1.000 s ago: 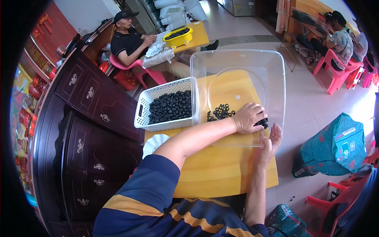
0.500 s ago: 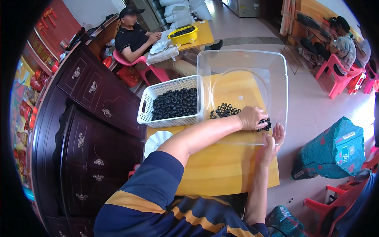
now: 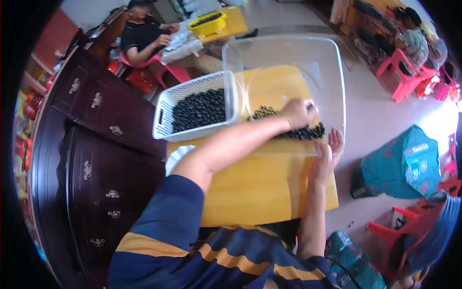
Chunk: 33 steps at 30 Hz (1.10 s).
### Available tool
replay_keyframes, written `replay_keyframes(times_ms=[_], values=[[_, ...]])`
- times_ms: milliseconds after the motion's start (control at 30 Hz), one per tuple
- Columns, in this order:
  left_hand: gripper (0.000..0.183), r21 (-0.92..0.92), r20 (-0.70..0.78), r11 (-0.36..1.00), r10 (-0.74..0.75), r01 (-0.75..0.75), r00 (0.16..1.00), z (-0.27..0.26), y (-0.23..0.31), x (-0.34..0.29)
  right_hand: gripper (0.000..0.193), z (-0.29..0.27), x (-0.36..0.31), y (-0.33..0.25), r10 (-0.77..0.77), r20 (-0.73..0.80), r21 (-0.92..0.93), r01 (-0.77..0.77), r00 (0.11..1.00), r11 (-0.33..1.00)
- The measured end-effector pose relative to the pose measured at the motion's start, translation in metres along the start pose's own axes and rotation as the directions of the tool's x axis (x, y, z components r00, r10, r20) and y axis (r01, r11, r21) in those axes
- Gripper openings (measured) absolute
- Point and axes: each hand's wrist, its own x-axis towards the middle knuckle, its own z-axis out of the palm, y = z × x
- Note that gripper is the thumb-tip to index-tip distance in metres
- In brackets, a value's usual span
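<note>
Yellow table, black rings just nearside of curled left fingers, grip unclear, right fingers loosely spread

Small round black pieces. Colourless, see-through rectangular plastic tub. White rectangular plastic basket, lattice pattern. Plain yellow-orange table. Navy short-sleeved cloth shirt bears mustard stripes. Dark maroon wooden cabinet, silvery handles. Bulky teal bag, pink flecks, white patches.

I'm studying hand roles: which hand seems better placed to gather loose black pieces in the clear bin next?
Probably the left hand: it is over the loose black pieces inside the clear bin, while the right hand is at the bin's near right corner.
</note>
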Motion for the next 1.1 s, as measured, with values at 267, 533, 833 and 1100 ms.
replay_keyframes(times_ms=[267, 533, 833, 1100], values=[[0.035, -0.816, 0.272, 0.418, -0.334, 0.401, 0.902, -0.109, 0.066, -0.016, 0.066, 0.001, 0.009, 0.007, -0.007, 0.001, 0.021, 0.007, 1.000, 1.000], [0.038, -0.915, 0.275, 0.217, -0.280, 0.340, 0.920, -0.151, 0.102, -0.133, 0.061, 0.021, 0.012, -0.027, 0.147, -0.047, -0.070, -0.150, 0.988, 0.986], [0.035, -0.806, 0.103, 0.457, -0.519, 0.377, 0.849, -0.102, 0.050, -0.246, 0.061, 0.019, 0.020, -0.030, 0.163, -0.017, -0.161, -0.163, 0.987, 0.973], [0.019, 0.387, -0.237, 0.917, 0.002, 0.093, 0.971, -0.072, 0.004, -0.262, 0.062, 0.017, 0.009, -0.040, 0.179, -0.043, -0.157, -0.184, 0.983, 0.970]])
